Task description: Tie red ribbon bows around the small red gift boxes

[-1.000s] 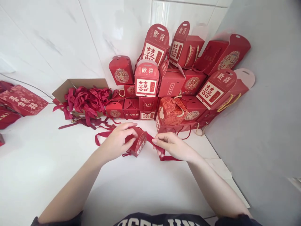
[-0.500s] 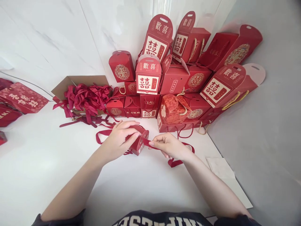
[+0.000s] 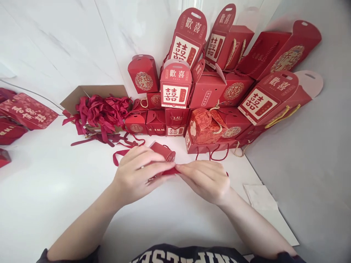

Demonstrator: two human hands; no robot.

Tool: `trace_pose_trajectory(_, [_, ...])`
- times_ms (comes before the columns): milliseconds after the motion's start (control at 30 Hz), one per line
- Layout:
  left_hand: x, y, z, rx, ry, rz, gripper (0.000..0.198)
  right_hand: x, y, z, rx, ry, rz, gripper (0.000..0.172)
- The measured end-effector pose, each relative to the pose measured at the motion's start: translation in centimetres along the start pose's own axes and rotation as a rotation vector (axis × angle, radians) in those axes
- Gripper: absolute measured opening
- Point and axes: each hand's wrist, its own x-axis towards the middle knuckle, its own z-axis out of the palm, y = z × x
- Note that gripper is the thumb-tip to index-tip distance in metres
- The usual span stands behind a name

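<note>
A dark red ribbon (image 3: 170, 171) is stretched between my two hands, just in front of a small red gift box (image 3: 162, 149) on the white table. My left hand (image 3: 138, 174) is closed, its fingers pinching the ribbon from the left; its lower fingers are blurred. Close beside it, my right hand (image 3: 205, 179) is closed with thumb and fingertips on the same ribbon. The fingertips of both hands nearly meet. The small box lies partly hidden behind my left hand. A loop of ribbon (image 3: 116, 157) shows left of that hand.
An open cardboard box (image 3: 68, 99) full of crumpled red ribbons stands at back left. Several red gift boxes (image 3: 175, 87) are stacked against the wall, some with rope handles. Red bags (image 3: 30, 109) lie far left. White paper (image 3: 259, 197) lies on the right.
My left hand has come off the top of the small box and moved nearer me, onto the ribbon. My right hand has turned and drawn close to the left.
</note>
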Motion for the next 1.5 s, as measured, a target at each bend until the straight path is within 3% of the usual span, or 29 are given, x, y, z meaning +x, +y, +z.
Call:
trace_pose_trajectory(67, [0.0,0.0,-0.1,0.092,0.080,0.122,0.022,0.1,-0.3,-0.4,0.067,-0.009,-0.002,0.034])
trace_pose_trajectory(133, [0.0,0.1,-0.3,0.137,0.152,0.234,0.018,0.9,-0.7,-1.1,0.267,-0.075,0.117,0.034])
trace_pose_trajectory(267, [-0.1,0.8,-1.1,0.164,0.109,0.331,0.012,2.6,-0.5,-1.7,0.956,-0.502,0.415,0.042])
trace_pose_trajectory(367, [-0.2,1.4,-1.7,0.165,0.062,0.368,0.015,3.0,0.4,-1.1,1.157,-0.655,0.549,0.040])
trace_pose_trajectory(533, [-0.3,0.5,-1.4,0.170,-0.009,0.342,0.016,2.7,1.3,-0.8,0.977,-0.546,0.662,0.029])
trace_pose_trajectory(633, [-0.3,-1.0,-0.6,0.269,-0.017,0.178,0.021,2.6,1.7,-1.1,0.817,-0.521,0.730,0.031])
trace_pose_trajectory(733, [-0.2,-2.5,0.4,0.338,-0.149,-0.046,0.016,2.6,2.2,-0.7,0.638,-0.455,0.762,0.033])
trace_pose_trajectory(867, [-0.1,-3.3,1.3,0.261,-0.341,-0.181,0.017,2.5,2.7,0.3,0.501,-0.424,0.797,0.037])
trace_pose_trajectory(1033, [0.0,-3.1,1.4,0.182,-0.391,-0.204,0.020,2.5,2.7,1.1,0.539,-0.411,0.774,0.042])
trace_pose_trajectory(1267, [0.0,-3.1,1.2,0.169,-0.431,-0.207,0.021,2.4,2.8,0.6,0.563,-0.356,0.798,0.044])
trace_pose_trajectory(1500, [-0.1,-2.9,1.1,0.172,-0.449,-0.204,0.022,2.3,2.7,0.9,0.643,-0.434,0.821,0.048])
